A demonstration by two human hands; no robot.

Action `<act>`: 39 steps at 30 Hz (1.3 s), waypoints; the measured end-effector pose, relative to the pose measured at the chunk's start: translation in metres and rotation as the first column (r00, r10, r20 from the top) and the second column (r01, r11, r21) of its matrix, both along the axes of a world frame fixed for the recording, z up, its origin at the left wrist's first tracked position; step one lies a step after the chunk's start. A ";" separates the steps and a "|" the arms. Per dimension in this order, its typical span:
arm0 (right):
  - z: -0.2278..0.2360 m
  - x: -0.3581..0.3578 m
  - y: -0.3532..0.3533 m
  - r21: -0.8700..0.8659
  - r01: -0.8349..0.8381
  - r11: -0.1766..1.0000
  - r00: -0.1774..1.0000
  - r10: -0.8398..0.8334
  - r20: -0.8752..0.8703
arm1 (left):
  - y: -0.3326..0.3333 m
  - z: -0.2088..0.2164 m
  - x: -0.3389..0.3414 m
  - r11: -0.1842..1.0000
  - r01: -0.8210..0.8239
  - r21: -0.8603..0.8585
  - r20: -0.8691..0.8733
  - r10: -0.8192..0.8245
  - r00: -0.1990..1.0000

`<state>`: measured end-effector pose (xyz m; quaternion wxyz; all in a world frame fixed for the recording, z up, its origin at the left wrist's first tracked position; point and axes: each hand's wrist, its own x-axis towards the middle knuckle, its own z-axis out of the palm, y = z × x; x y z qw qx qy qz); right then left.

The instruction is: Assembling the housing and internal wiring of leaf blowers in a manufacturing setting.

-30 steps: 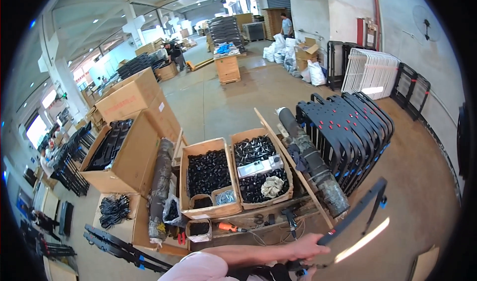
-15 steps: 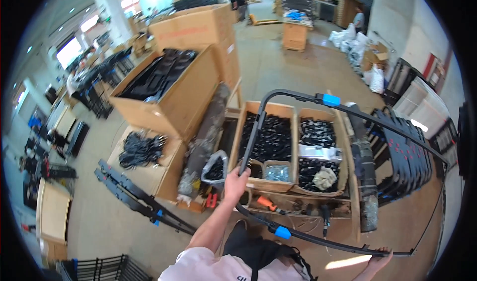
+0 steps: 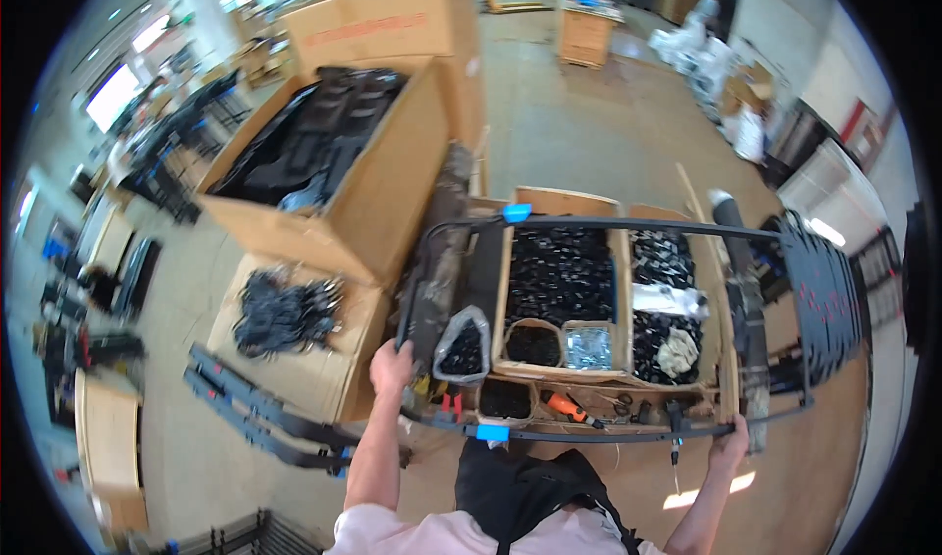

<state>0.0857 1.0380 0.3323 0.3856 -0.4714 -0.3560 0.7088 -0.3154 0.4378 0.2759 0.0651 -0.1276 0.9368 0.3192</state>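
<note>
Left hand (image 3: pixel 392 369) clamps the left side and right hand (image 3: pixel 728 445) the near side of the frame (image 3: pixel 677 226), seemingly positioning it, next needing level two-handed support.

Pale pink shirt (image 3: pixel 417 535); black strapped apron (image 3: pixel 530 486)

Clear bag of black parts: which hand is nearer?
Left. The left hand grips the black frame just left of the bag; the right hand is well to its right.

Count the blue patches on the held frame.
2 on the frame: one patch on its far side, left of centre; another patch on its near side, between the left hand and right hand. Others may be hidden underneath.
</note>
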 end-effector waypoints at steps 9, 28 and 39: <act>-0.058 -0.016 -0.026 -0.232 -0.059 0.971 0.996 0.073 0.055 | -0.022 -0.024 0.017 0.946 0.065 -0.317 -0.228 -0.142 0.963; -0.225 -0.042 0.053 -0.179 -0.828 0.532 -0.240 -0.047 0.970 | 0.037 0.001 0.041 0.929 -0.075 -0.362 -0.336 -0.055 0.940; -0.137 0.016 0.070 -0.199 -0.863 0.465 -0.133 0.171 0.976 | 0.330 0.033 0.099 0.719 0.505 0.477 -0.345 -0.375 0.860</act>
